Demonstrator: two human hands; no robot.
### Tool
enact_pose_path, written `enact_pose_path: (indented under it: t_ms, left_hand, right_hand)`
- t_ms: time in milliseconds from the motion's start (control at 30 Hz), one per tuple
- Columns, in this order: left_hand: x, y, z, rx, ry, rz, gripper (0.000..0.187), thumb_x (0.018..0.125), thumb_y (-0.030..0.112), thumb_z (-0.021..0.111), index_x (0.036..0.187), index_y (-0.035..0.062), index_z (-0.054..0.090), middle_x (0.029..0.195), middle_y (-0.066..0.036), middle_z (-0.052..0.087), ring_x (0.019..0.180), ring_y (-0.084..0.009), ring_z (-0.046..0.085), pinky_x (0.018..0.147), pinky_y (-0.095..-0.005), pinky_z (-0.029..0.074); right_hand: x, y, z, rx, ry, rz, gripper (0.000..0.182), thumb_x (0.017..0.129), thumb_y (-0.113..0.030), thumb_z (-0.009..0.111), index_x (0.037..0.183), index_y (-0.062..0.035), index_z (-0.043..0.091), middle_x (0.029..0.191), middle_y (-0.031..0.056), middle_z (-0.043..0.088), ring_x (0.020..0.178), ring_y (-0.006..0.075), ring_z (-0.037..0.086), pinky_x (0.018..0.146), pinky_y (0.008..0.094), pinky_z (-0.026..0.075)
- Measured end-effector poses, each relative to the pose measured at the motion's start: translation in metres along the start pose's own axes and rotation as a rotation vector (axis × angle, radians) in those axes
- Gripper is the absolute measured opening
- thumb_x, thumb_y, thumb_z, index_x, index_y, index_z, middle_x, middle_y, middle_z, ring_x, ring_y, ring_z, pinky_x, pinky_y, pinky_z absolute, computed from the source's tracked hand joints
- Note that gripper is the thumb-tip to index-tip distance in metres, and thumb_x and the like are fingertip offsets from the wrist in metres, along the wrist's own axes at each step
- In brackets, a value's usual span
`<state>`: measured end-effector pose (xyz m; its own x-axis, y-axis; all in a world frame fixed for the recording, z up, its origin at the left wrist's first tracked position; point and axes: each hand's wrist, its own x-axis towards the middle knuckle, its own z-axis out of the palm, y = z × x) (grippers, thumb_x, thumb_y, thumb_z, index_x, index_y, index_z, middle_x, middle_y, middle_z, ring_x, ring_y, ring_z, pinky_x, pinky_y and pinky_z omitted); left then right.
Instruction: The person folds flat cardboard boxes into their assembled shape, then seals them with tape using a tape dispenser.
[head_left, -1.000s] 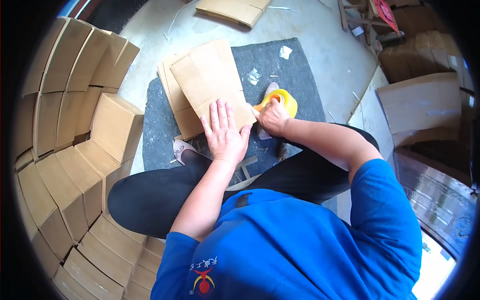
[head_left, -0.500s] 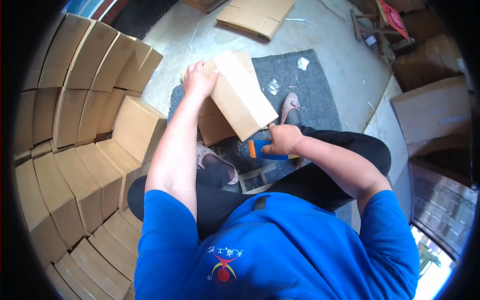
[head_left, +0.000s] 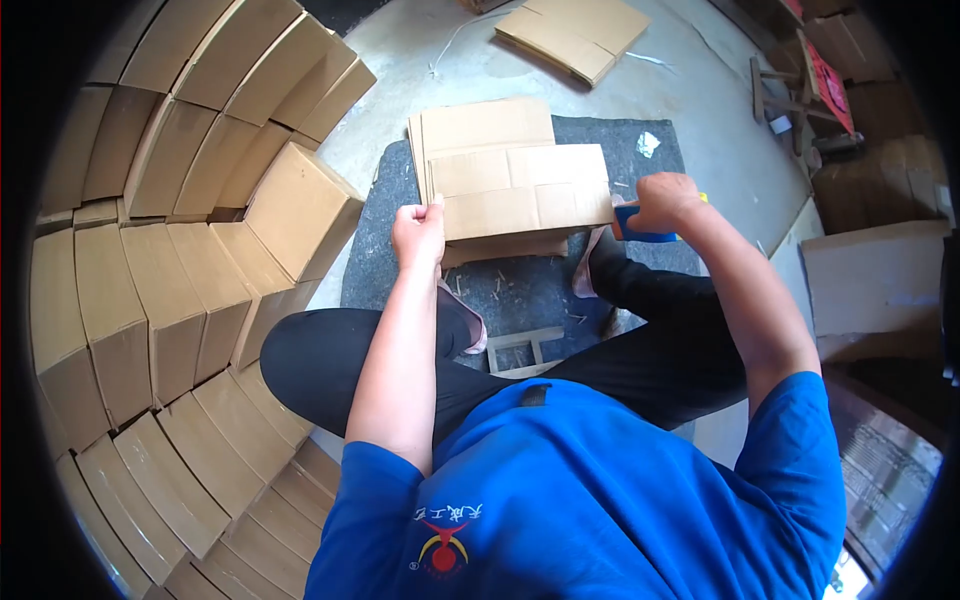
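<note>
A folded cardboard box [head_left: 525, 190] lies nearly level in front of me, over other flat cardboard [head_left: 485, 118]. My left hand [head_left: 418, 235] is closed on its near left corner, thumb on top. At its right end, my right hand [head_left: 664, 200] is wrapped round a blue tool [head_left: 645, 228] with an orange front and a yellow back, which looks like a tape dispenser. The tool's front is at the box's right edge; whether it touches is hard to tell.
Stacked cardboard boxes [head_left: 110, 290] fill the left side. A dark mat [head_left: 375, 240] covers the floor, with a wooden frame [head_left: 525, 350] between my feet. Flat cardboard [head_left: 570, 35] lies farther off. More cardboard [head_left: 880, 280] and a small wooden stool [head_left: 790, 95] stand right.
The box has turned from slanted to nearly level. My left hand has moved down to its near left corner. My right hand has moved up and right with the tape dispenser.
</note>
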<state>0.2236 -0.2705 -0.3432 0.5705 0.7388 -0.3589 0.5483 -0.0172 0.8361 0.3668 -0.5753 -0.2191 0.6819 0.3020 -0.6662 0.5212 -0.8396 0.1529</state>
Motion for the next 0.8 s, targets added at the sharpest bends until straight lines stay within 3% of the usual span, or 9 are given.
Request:
enact_pose_path:
  t_ms: [133, 200, 233, 300, 333, 433, 500, 633, 800]
  left_hand:
    - [-0.002, 0.008, -0.005, 0.021, -0.013, 0.045, 0.032, 0.087, 0.029, 0.076, 0.088, 0.0006, 0.062, 0.080, -0.008, 0.066, 0.073, -0.0160, 0.061, 0.070, -0.0324, 0.050]
    - [-0.010, 0.006, -0.007, 0.262, 0.327, 0.559, 0.029, 0.090, 0.027, 0.072, 0.093, 0.0000, 0.062, 0.083, -0.008, 0.066, 0.076, -0.0160, 0.061, 0.072, -0.0322, 0.050]
    - [-0.018, 0.009, -0.007, 0.166, 0.225, 0.553, 0.026, 0.094, 0.025, 0.068, 0.100, 0.0001, 0.062, 0.092, -0.008, 0.065, 0.083, -0.0166, 0.060, 0.076, -0.0312, 0.049]
    - [-0.044, 0.030, -0.003, -0.222, -0.216, 0.310, 0.027, 0.098, 0.027, 0.063, 0.105, 0.0015, 0.063, 0.100, -0.007, 0.062, 0.089, -0.0159, 0.059, 0.078, -0.0301, 0.049]
    - [-0.065, 0.057, -0.009, -0.302, -0.473, 0.080, 0.037, 0.102, 0.037, 0.055, 0.111, 0.0017, 0.063, 0.105, -0.007, 0.061, 0.091, -0.0152, 0.059, 0.079, -0.0292, 0.050]
    - [-0.088, 0.074, -0.013, -0.655, -0.830, -0.126, 0.062, 0.102, 0.058, 0.041, 0.119, 0.0007, 0.059, 0.107, -0.008, 0.061, 0.097, -0.0150, 0.058, 0.087, -0.0308, 0.049]
    - [-0.093, 0.082, -0.020, -0.772, -0.901, -0.263, 0.062, 0.102, 0.058, 0.039, 0.119, 0.0019, 0.059, 0.108, -0.008, 0.061, 0.100, -0.0153, 0.057, 0.090, -0.0317, 0.048]
    - [-0.081, 0.065, -0.026, -0.754, -0.973, -0.265, 0.060, 0.105, 0.055, 0.033, 0.120, 0.0025, 0.057, 0.113, -0.009, 0.062, 0.104, -0.0173, 0.059, 0.096, -0.0338, 0.046]
    - [-0.077, 0.065, -0.033, -0.978, -1.071, -0.432, 0.051, 0.105, 0.048, 0.041, 0.113, 0.0021, 0.061, 0.101, -0.008, 0.064, 0.095, -0.0162, 0.059, 0.088, -0.0316, 0.048]
  right_hand:
    - [-0.044, 0.018, -0.047, 0.112, 0.126, 0.126, 0.049, 0.075, -0.049, 0.075, 0.091, -0.0019, 0.075, 0.087, 0.0154, 0.073, 0.079, 0.0270, 0.072, 0.072, 0.0372, 0.058]
    - [-0.068, 0.018, -0.059, 0.258, 0.187, 0.067, 0.051, 0.075, -0.050, 0.077, 0.090, -0.0011, 0.074, 0.084, 0.0147, 0.072, 0.078, 0.0250, 0.071, 0.071, 0.0363, 0.058]
    - [-0.078, 0.018, -0.060, 0.410, 0.250, 0.016, 0.053, 0.074, -0.052, 0.079, 0.088, -0.0004, 0.073, 0.081, 0.0141, 0.071, 0.076, 0.0230, 0.071, 0.070, 0.0354, 0.057]
    - [-0.094, 0.006, -0.061, 0.591, 0.299, -0.130, 0.060, 0.077, -0.055, 0.079, 0.097, 0.0010, 0.073, 0.087, 0.0163, 0.072, 0.080, 0.0239, 0.072, 0.073, 0.0363, 0.060]
    - [-0.098, -0.004, -0.063, 0.683, 0.268, -0.182, 0.064, 0.077, -0.056, 0.078, 0.102, 0.0031, 0.071, 0.089, 0.0177, 0.072, 0.083, 0.0246, 0.072, 0.078, 0.0354, 0.060]
    - [-0.092, -0.032, -0.054, 0.814, 0.292, -0.295, 0.065, 0.075, -0.058, 0.079, 0.098, 0.0019, 0.069, 0.083, 0.0131, 0.069, 0.078, 0.0196, 0.069, 0.073, 0.0327, 0.057]
    - [-0.085, -0.044, -0.048, 0.786, 0.277, -0.313, 0.063, 0.074, -0.056, 0.081, 0.098, 0.0014, 0.069, 0.083, 0.0126, 0.069, 0.079, 0.0196, 0.069, 0.074, 0.0326, 0.057]
    - [-0.078, -0.045, -0.039, 0.854, 0.251, -0.349, 0.056, 0.076, -0.050, 0.082, 0.096, 0.0005, 0.069, 0.081, 0.0096, 0.068, 0.075, 0.0169, 0.066, 0.071, 0.0303, 0.055]
    - [-0.064, -0.036, -0.030, 1.023, 0.155, -0.417, 0.052, 0.074, -0.042, 0.085, 0.097, 0.0024, 0.070, 0.082, 0.0084, 0.070, 0.075, 0.0144, 0.066, 0.071, 0.0299, 0.056]
